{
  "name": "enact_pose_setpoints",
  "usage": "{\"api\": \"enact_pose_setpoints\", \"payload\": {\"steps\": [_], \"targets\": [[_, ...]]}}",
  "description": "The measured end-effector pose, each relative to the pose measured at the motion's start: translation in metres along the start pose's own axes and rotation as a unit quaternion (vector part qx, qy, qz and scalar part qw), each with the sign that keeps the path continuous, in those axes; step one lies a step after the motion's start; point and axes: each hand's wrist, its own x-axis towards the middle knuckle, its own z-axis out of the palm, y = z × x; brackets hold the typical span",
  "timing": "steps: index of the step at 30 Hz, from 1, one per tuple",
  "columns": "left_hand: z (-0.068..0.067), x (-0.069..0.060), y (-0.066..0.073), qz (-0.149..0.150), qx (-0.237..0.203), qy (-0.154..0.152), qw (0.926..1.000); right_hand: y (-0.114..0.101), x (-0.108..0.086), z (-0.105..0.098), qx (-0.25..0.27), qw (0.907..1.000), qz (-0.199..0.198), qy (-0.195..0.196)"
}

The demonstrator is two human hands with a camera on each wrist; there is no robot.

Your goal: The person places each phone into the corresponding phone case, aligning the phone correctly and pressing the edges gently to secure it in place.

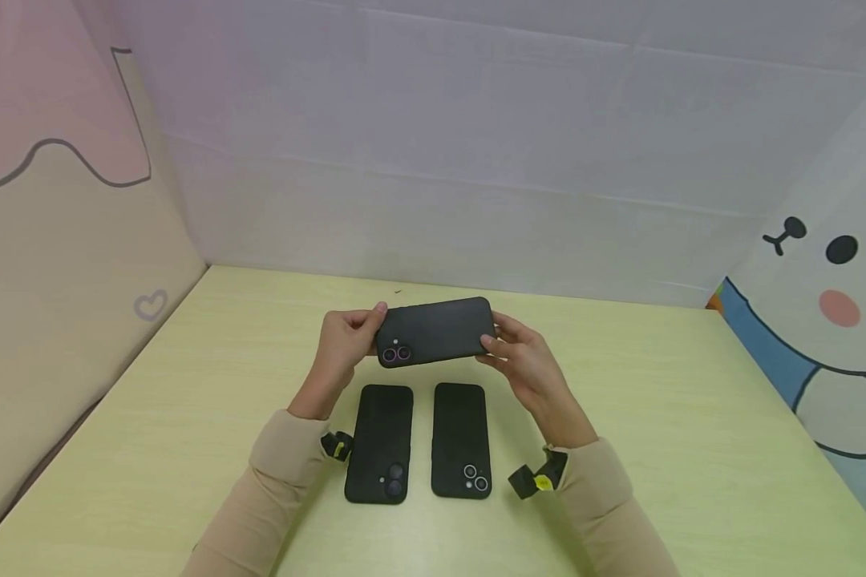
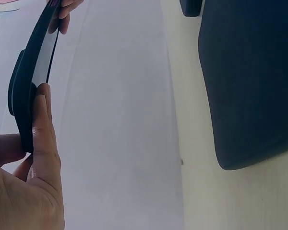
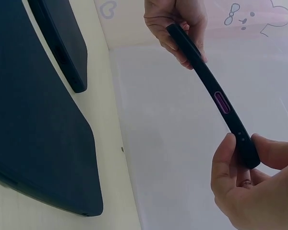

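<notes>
A phone in a black case point(image 1: 436, 330) is held up sideways above the table, its back and twin camera lenses facing the head view. The left hand point(image 1: 344, 340) grips its left end, thumb on the back and fingers behind. At the other end the right hand point(image 1: 523, 353) pinches the phone between thumb and fingers. In the right wrist view, a purple button shows in a slot on the case's edge point(image 3: 222, 102). Below lie two more black-cased phones, backs up: a left one point(image 1: 380, 441) and a right one point(image 1: 461, 437), side by side and apart.
The pale yellow table point(image 1: 657, 417) meets a whitish cloth wall point(image 1: 476, 160) behind. Printed side panels stand at left point(image 1: 58, 264) and right point(image 1: 837, 336). Dark wrist cameras with yellow marks point(image 1: 541, 478) hang at the cuffs, close to the lying phones.
</notes>
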Motion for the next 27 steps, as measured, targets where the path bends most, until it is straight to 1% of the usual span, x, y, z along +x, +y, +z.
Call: {"api": "enact_pose_setpoints", "payload": {"steps": [6, 9, 12, 16, 23, 27], "targets": [[-0.0037, 0.002, 0.0011, -0.066, -0.032, -0.009, 0.9972, -0.0003, 0.0008, -0.0004, -0.002, 1.0, 0.001, -0.001], [-0.0049, 0.0015, 0.003, -0.086, -0.041, -0.016, 0.9953, -0.0008, 0.001, -0.0004, 0.003, 1.0, 0.0, -0.003], [-0.0052, 0.0006, 0.0048, -0.094, -0.049, -0.023, 0.9941, -0.001, 0.0012, -0.0007, 0.011, 0.9999, 0.0, -0.006], [-0.0048, -0.0004, 0.0055, -0.095, -0.055, -0.028, 0.9936, -0.0014, 0.0009, -0.0009, 0.023, 0.9997, 0.002, -0.007], [-0.0028, -0.0001, 0.0048, -0.101, -0.068, -0.03, 0.9921, -0.0021, 0.0009, -0.0014, 0.037, 0.9992, 0.012, 0.011], [-0.0016, 0.0003, 0.0038, -0.099, -0.053, -0.048, 0.9925, -0.0016, 0.0012, -0.0021, 0.027, 0.9993, 0.016, 0.02]]}}
